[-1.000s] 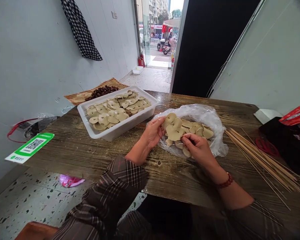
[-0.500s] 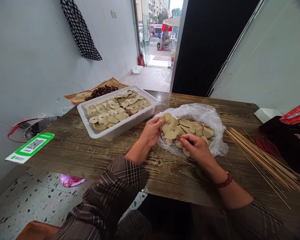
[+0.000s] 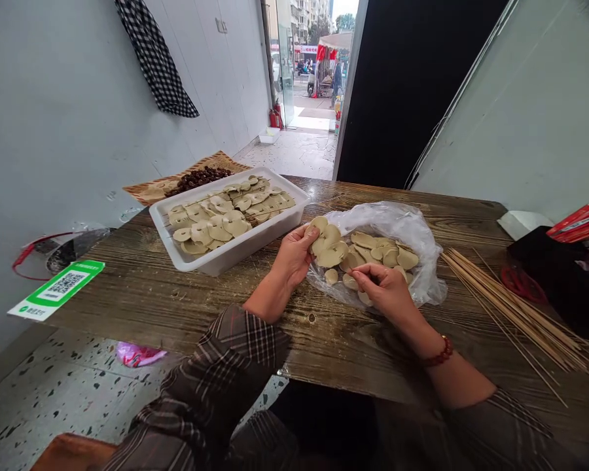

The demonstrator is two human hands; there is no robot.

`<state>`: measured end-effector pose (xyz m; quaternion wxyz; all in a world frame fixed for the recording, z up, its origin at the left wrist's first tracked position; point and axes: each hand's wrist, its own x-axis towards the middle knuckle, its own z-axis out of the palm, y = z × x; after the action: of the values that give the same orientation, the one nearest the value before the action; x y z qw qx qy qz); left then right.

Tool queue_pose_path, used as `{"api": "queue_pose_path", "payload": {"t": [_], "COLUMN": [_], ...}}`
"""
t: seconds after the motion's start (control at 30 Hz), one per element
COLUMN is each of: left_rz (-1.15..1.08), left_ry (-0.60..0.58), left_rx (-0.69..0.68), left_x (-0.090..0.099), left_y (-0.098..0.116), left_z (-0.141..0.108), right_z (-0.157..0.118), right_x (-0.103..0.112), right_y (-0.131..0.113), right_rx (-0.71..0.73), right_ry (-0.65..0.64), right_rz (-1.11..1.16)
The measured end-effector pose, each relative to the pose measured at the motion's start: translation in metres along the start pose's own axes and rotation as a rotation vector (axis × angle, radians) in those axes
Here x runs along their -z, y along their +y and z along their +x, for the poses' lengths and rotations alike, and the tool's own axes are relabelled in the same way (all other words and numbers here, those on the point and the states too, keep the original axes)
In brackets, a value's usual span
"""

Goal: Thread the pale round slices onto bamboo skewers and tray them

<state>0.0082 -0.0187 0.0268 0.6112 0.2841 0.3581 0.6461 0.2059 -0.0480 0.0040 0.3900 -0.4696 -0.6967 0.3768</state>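
With the plastic bag (image 3: 429, 261) taken as the landmark, a green and white card (image 3: 56, 291) is seen well to its left, at the edge of the wooden table (image 3: 177, 301). Nearer the bag, but still to its left, a patterned paper sheet (image 3: 152, 190) is spread, and small dark pieces (image 3: 199, 178) are heaped on it. In front of the sheet a white tray (image 3: 191, 267) is set, filled with pale slices threaded on thin sticks.

At the bag's left edge, a group of overlapping round slices (image 3: 330, 242) is held up by the left hand (image 3: 294, 256), pinched between thumb and fingers. The group is held over the left part of the open bag, where loose slices (image 3: 385, 252) are contained. At the bag's near edge, the thumb and forefinger of the right hand (image 3: 383, 288) are pressed together at the lower end of the group, with the other fingers curled; what is pinched there is too small to tell.

To the right of the bag, a bundle of wooden sticks (image 3: 515, 307) is laid fanned out. Beyond the sticks, a black box (image 3: 550, 268) is placed, with red packets (image 3: 582, 222) above it.
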Motion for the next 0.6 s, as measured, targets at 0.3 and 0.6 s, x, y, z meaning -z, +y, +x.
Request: {"api": "queue_pose_path", "payload": {"t": [0.3, 0.6], "left_rz": [0.013, 0.020], "left_ry": [-0.007, -0.020], "left_rx": [0.016, 0.042], "left_x": [-0.002, -0.008], "left_y": [-0.009, -0.018], "left_z": [0.000, -0.002], "right_z": [0.000, 0.003], "right_x": [0.001, 0.001], "right_y": [0.003, 0.001], "right_rx": [0.088, 0.089], "right_ry": [0.029, 0.070], "right_rz": [-0.120, -0.139]}}
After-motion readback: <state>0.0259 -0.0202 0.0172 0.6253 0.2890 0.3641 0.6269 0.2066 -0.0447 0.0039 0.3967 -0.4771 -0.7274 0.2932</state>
